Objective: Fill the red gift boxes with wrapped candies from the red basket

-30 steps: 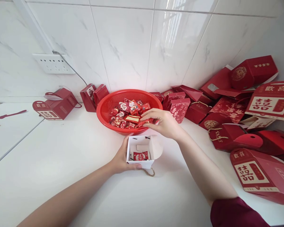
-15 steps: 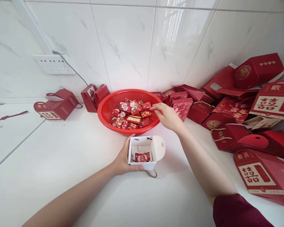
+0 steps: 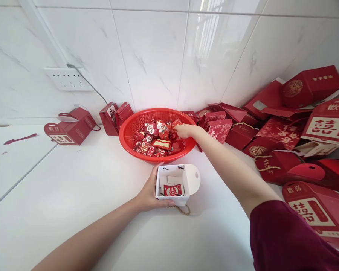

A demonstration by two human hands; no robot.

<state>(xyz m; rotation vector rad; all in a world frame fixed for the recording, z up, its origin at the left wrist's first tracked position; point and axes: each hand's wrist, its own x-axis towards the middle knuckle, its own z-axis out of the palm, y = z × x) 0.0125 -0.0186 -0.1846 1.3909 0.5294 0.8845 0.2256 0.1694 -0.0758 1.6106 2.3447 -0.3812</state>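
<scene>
My left hand (image 3: 152,194) grips the left side of a small white box (image 3: 180,200), whose round-ended flap stands out to the right. Inside the open box lies a red packet (image 3: 172,190) with a pale emblem, and a twisted cord hangs by its near side. Behind the box is a red plastic basket (image 3: 127,145) with many small red wrapped packets (image 3: 151,129). My right hand (image 3: 184,130) reaches over the basket's right rim, fingers closed among the packets at the right; what the fingertips hold is hidden.
Red boxes (image 3: 296,165) are heaped along the right side. Smaller red boxes (image 3: 109,118) stand left of the basket, and a handled red box (image 3: 73,126) sits farther left near a socket strip (image 3: 69,79). A thin red strip (image 3: 20,139) lies far left.
My right hand has moved left and deeper into the basket, onto the packets, and its fingers have closed. My left hand still holds the white box. The view has shifted slightly.
</scene>
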